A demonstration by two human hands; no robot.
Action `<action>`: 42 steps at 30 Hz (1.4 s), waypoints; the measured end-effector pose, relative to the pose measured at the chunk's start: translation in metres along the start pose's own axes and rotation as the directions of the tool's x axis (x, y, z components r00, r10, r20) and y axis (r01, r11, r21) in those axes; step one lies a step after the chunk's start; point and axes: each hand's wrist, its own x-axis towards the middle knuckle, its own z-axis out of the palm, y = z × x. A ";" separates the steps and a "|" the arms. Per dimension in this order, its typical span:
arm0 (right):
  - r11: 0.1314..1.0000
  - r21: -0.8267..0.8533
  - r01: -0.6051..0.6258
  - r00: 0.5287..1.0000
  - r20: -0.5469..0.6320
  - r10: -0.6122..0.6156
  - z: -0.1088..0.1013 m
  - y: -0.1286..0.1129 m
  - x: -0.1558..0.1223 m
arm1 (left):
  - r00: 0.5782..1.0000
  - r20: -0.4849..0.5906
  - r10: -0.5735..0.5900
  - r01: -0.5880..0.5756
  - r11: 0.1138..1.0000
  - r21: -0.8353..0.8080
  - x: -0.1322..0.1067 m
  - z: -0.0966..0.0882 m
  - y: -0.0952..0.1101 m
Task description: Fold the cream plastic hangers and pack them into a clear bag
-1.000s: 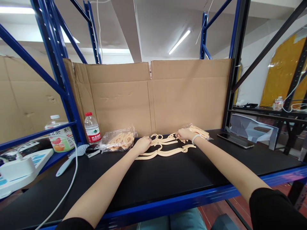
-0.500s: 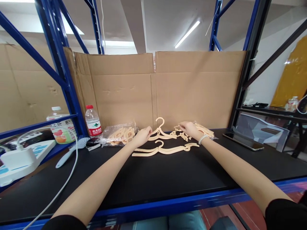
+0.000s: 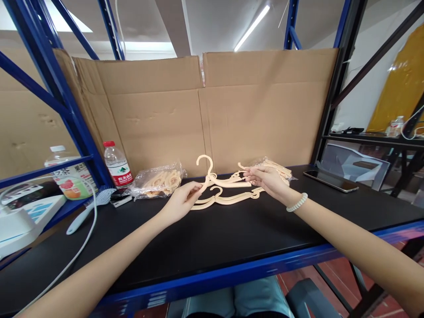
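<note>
A cream plastic clothes hanger (image 3: 232,182) is raised above the black table top, its hook pointing up. My left hand (image 3: 179,204) pinches it by the left side, just below the hook. Closed at the fingertips, my right hand (image 3: 270,180) holds a small cream hook-shaped piece (image 3: 242,166) close to the hanger's right end. Below the raised hanger lie other cream hangers (image 3: 233,200), side by side and flat on the table. Several small cream pieces behind my right fingers are partly hidden.
Clear bags of cream parts lie left (image 3: 159,180) and right (image 3: 277,170) at the back. A red-capped bottle (image 3: 119,165), a hairbrush (image 3: 89,210) and a white cable (image 3: 89,240) are on the left. A phone (image 3: 330,181) lies right. Cardboard (image 3: 159,119) stands behind.
My left hand has lifted the hanger toward me. My right hand has come back from the small pieces with one in its fingers. The view has tilted slightly downward and shifted right.
</note>
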 end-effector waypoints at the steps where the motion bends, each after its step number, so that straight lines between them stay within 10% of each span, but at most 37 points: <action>1: 0.999 0.015 -0.040 0.999 0.009 0.040 0.000 0.002 -0.003 | 1.000 -0.006 0.007 -0.007 1.000 0.028 -0.006 0.001 0.000; 6: 0.961 0.125 -0.248 0.969 0.032 0.246 -0.001 0.010 -0.006 | 0.999 -0.041 0.015 -0.012 0.997 0.071 -0.015 0.003 -0.004; 18: 0.983 0.046 -0.176 0.973 0.161 0.166 0.002 0.006 -0.024 | 0.995 -0.064 -0.081 0.087 0.992 0.087 -0.019 0.010 -0.004; 42: 0.835 0.168 -0.524 0.834 0.301 0.462 -0.002 0.003 -0.021 | 0.988 -0.135 -0.069 0.088 0.986 0.139 -0.020 0.011 0.010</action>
